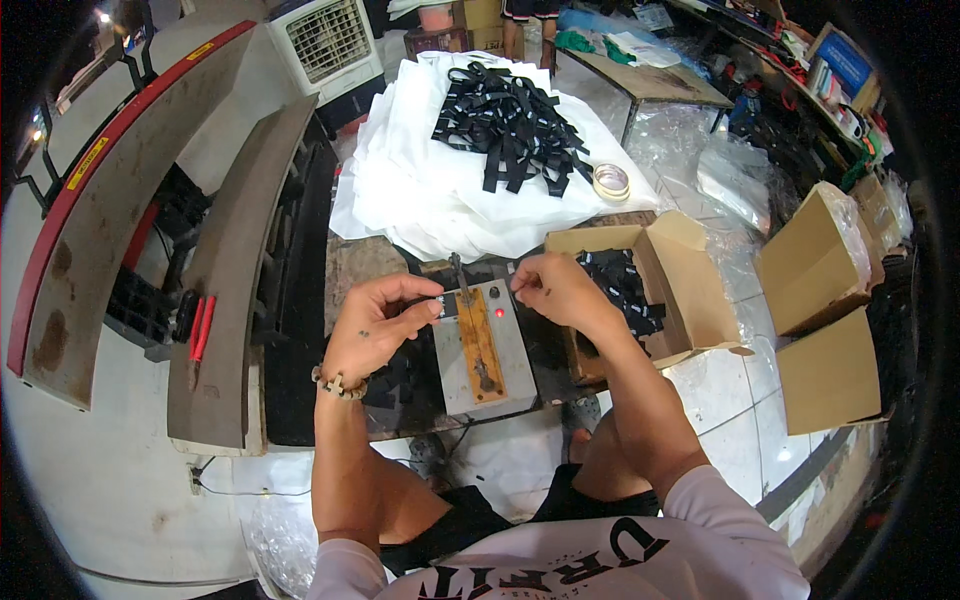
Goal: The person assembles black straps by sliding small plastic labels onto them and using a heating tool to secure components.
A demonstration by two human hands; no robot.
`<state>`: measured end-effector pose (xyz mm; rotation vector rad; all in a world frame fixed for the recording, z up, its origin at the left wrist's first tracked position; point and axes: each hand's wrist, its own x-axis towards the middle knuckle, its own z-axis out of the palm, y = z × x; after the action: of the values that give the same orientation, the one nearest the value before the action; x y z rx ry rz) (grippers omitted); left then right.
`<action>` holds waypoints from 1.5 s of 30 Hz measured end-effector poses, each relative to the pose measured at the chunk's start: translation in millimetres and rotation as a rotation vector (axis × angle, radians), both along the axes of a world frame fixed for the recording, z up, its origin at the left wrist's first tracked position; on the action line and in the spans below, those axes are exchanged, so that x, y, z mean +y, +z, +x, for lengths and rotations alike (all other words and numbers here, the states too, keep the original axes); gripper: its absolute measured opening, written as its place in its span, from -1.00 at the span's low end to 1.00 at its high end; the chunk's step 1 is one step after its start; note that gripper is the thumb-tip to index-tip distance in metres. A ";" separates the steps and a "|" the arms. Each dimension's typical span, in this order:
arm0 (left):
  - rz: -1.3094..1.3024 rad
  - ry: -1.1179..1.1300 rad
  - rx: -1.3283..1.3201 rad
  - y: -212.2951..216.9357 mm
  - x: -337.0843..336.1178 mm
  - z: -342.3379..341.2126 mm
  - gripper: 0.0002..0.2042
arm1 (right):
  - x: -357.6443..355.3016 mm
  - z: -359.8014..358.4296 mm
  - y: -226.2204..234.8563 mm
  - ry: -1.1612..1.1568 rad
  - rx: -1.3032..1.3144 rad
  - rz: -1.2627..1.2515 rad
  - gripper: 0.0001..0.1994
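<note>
In front of me stands a grey metal box machine [517,357] with a wooden strip [480,350], a dark metal bar along its top and a lit red lamp. My left hand [372,322], wearing a beaded bracelet with a cross [340,386], pinches a short black strip [449,306] at the left edge of the wooden strip. To the right of the machine's far end, my right hand [560,290] is closed with its fingertips pressed together; whatever they hold, if anything, is hidden. Neither hand visibly touches the metal bar.
Beyond the machine, a pile of black straps [510,125] and tape rolls [611,182] rest on stacked white sheets [400,170]. An open cardboard box [690,290] with black pieces stands right. Red-handled pliers [202,330] lie on the left bench [225,270]. Scattered dark pieces lie left of the machine.
</note>
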<state>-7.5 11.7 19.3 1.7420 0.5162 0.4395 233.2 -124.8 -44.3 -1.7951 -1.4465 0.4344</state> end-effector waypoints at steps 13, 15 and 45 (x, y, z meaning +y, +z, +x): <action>0.063 0.026 -0.235 14.9 -26.3 2.1 -0.83 | -8.8 -54.8 68.0 0.191 0.661 0.251 -0.73; 0.053 -0.007 -0.240 18.7 -30.0 2.3 -0.81 | -3.4 -61.3 56.5 0.304 0.746 0.350 -0.72; 0.061 -0.015 -0.057 -6.9 -4.7 5.8 -0.89 | -2.6 -40.6 42.3 0.150 0.627 0.097 -0.87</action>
<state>-1.7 6.9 12.4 1.7853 0.4535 0.4970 192.5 -127.4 -2.0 -1.3074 -1.1287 0.8956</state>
